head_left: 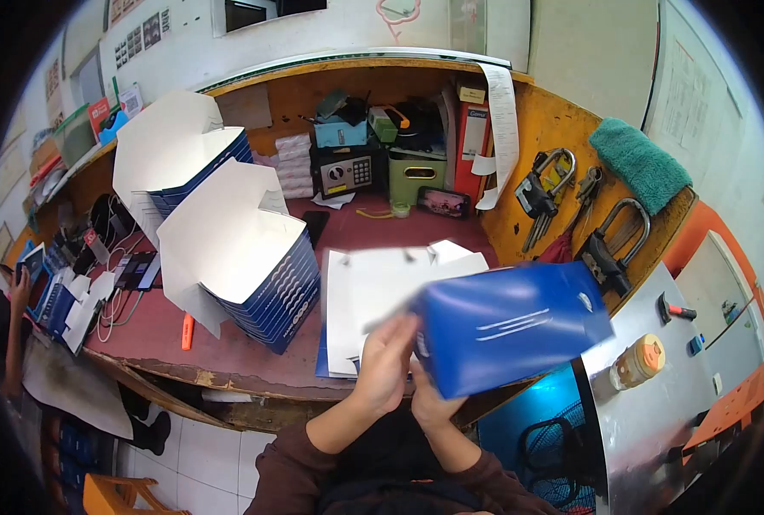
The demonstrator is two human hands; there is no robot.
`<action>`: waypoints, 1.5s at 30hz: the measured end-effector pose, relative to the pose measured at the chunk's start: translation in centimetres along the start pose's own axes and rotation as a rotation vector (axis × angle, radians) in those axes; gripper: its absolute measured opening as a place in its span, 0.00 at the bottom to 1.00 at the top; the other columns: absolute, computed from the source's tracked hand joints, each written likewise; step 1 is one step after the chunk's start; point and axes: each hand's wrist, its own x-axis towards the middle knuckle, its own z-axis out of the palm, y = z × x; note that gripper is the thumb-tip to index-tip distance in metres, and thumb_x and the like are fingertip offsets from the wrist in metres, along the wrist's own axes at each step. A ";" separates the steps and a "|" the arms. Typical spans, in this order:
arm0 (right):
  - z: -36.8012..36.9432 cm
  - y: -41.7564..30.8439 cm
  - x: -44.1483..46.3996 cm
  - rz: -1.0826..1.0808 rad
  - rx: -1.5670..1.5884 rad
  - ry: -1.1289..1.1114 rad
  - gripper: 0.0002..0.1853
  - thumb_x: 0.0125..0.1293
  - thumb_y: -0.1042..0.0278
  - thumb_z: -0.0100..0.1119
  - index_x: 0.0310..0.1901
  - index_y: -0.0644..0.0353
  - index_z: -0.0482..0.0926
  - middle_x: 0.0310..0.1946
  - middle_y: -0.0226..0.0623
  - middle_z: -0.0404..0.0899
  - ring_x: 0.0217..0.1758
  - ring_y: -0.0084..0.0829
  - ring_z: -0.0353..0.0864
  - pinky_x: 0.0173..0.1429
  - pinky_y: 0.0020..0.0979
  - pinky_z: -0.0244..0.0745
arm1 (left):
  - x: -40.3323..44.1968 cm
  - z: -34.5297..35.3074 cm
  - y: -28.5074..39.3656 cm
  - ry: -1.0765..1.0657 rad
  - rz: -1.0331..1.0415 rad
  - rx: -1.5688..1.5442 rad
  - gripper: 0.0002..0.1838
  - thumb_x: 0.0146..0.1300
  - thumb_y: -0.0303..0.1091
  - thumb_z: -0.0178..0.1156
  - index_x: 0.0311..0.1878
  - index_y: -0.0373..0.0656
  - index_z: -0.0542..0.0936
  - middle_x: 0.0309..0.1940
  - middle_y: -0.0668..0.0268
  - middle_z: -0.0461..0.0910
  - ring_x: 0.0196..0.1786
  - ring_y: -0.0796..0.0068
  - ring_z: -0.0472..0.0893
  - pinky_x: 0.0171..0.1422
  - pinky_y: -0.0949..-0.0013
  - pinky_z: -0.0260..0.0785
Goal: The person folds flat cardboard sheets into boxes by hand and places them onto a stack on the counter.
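A blue cardboard carton [519, 322] with white lines printed on it is held up in front of me, tilted and slightly blurred. My left hand [386, 365] is closed at its left end, fingertips against the edge. From below, my right hand [435, 397] grips the lower left corner, its fingers partly hidden by the carton. Under and behind it lies a stack of flat white card sheets [369, 296] with blue showing at the edge. To the left stand two stacks of nested open cartons, a front stack [283, 296] and a rear stack [193, 184], white inside and blue outside.
An orange marker [187, 331] lies near the desk's [142, 330] front edge. At the back are a small safe [348, 174], a green bin [416, 180] and a phone [444, 202]. Padlocks [536, 193] hang right. A side table holds a cup [638, 362]. Another person's arm [15, 335] shows far left.
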 end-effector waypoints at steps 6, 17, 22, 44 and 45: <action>-5.3 2.4 2.0 -0.397 -0.792 -0.629 0.22 0.51 0.69 0.61 0.49 0.64 0.70 0.47 0.39 0.72 0.48 0.40 0.73 0.57 0.38 0.64 | 1.8 -4.6 2.4 0.010 -0.211 -0.109 0.28 0.58 0.50 0.55 0.54 0.37 0.68 0.47 0.59 0.74 0.48 0.70 0.75 0.53 0.68 0.69; -8.6 -3.9 7.6 0.554 0.191 -0.291 0.21 0.60 0.58 0.55 0.46 0.70 0.70 0.38 0.40 0.76 0.37 0.28 0.77 0.41 0.25 0.73 | 1.7 -7.2 5.9 -0.161 -0.131 0.000 0.46 0.50 0.68 0.47 0.56 0.30 0.64 0.42 0.59 0.75 0.44 0.67 0.76 0.50 0.63 0.69; -4.0 -3.2 6.1 0.285 0.239 -0.085 0.20 0.60 0.62 0.57 0.47 0.68 0.68 0.40 0.37 0.74 0.41 0.26 0.74 0.46 0.26 0.70 | 0.0 -7.1 0.1 -0.468 -0.136 0.480 0.32 0.67 0.55 0.28 0.60 0.38 0.63 0.53 0.57 0.71 0.51 0.63 0.73 0.51 0.57 0.67; -3.8 -6.3 10.9 0.708 0.435 -0.291 0.10 0.57 0.71 0.55 0.39 0.64 0.70 0.25 0.29 0.73 0.25 0.20 0.68 0.32 0.20 0.63 | 2.3 -4.8 3.3 -0.115 0.366 1.031 0.17 0.49 0.20 0.63 0.44 0.33 0.71 0.35 0.59 0.76 0.39 0.72 0.77 0.38 0.71 0.73; -3.7 -5.7 10.6 0.709 0.435 -0.286 0.10 0.57 0.71 0.55 0.39 0.64 0.70 0.25 0.29 0.73 0.25 0.20 0.68 0.32 0.20 0.63 | 2.1 -4.1 3.7 -0.101 0.493 1.066 0.16 0.51 0.22 0.62 0.44 0.34 0.72 0.31 0.60 0.77 0.36 0.74 0.78 0.39 0.73 0.71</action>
